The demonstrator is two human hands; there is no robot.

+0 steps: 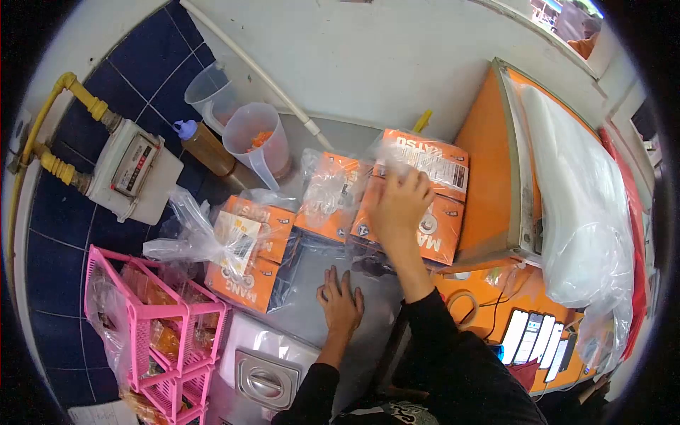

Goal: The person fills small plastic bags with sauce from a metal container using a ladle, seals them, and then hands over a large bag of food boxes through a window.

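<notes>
My right hand (pixel 402 207) lies over a clear plastic bag of orange printed boxes (pixel 440 225), fingers apart and touching the wrapped top. Loose plastic at its fingertips looks blurred. My left hand (pixel 341 303) rests on the grey metal counter (pixel 375 301), fingers spread, holding nothing. Ahead of it stands a second bagged orange box (pixel 331 202), between the other two bundles. To its left is another bag of orange boxes (pixel 244 280), with a white label and its plastic gathered into a bunched end.
Behind the boxes stand a plastic jug (pixel 265 138) and a sauce bottle (pixel 209 150). A gas meter (pixel 134 173) hangs at left above a pink basket rack (pixel 166 312). A lidded metal container (pixel 265 379) is in front. At right are an orange cabinet (pixel 489 163) and several phones (pixel 535 336).
</notes>
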